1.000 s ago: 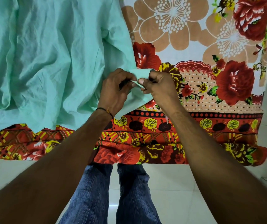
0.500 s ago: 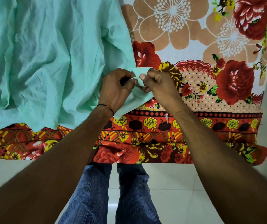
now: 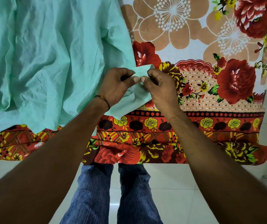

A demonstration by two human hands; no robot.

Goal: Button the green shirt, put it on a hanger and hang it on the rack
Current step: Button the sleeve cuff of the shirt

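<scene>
Green wrinkled shirt (image 3: pixel 48 62), left hand (image 3: pixel 115 88) and right hand (image 3: pixel 161 88) pinching folded edge, floral sheet (image 3: pixel 218 125)

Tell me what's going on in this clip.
A person stands before a floral sheet with the green shirt spread across it. The left hand and right hand both pinch a small flap at the shirt's edge, thumbs nearly touching, apparently working a button, though none is visible.

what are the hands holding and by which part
The left hand and right hand both pinch the green shirt at a folded edge flap.
</scene>
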